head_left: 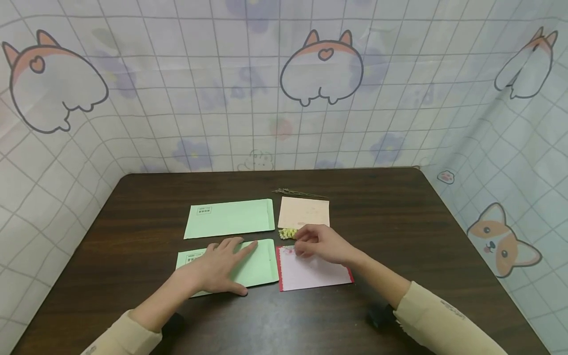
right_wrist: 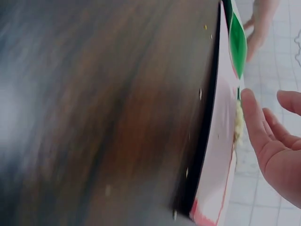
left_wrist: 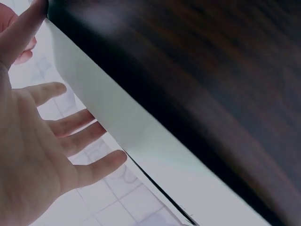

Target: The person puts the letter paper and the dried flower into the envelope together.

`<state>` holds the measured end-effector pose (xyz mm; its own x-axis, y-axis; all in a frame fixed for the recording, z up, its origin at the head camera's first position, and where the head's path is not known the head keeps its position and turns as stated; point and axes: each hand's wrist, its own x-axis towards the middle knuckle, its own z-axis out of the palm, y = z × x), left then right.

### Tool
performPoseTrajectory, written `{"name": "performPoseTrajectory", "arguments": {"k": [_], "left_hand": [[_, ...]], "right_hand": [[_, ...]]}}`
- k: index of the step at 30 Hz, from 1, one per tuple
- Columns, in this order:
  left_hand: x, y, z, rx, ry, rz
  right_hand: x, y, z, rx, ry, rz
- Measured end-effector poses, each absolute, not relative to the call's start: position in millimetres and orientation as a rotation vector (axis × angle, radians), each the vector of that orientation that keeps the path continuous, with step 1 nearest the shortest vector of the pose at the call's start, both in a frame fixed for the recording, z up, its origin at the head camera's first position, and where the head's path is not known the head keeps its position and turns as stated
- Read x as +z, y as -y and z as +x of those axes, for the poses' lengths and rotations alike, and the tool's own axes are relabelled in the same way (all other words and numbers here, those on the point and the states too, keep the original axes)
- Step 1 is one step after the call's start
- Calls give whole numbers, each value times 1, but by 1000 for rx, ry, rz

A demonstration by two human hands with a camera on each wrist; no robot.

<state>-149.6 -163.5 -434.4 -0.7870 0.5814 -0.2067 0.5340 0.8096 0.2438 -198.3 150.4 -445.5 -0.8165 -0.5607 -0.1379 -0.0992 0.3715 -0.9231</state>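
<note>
My left hand rests with spread fingers on the lower pale green envelope. Its fingertips meet the envelope's edge in the left wrist view. Over the top of a pale pink card with red edges hovers my right hand, its fingers loosely bent. No object shows between those fingers in the right wrist view. Just beyond them lies a small bunch of yellow flowers, partly covered by the hand. The mouth of the green envelope gapes beside the pink card.
A second pale green envelope lies farther back on the dark wooden table. To its right is a beige card, with a thin dried sprig behind it. A patterned curtain borders the table's back and sides.
</note>
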Motion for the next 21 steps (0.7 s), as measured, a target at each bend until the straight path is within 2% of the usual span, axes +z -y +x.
{"name": "performPoseTrajectory", "arguments": {"k": [21], "left_hand": [[-435, 168, -152, 297, -2684, 915]], "right_hand": [[-456, -109, -188, -1593, -1872, -423]]}}
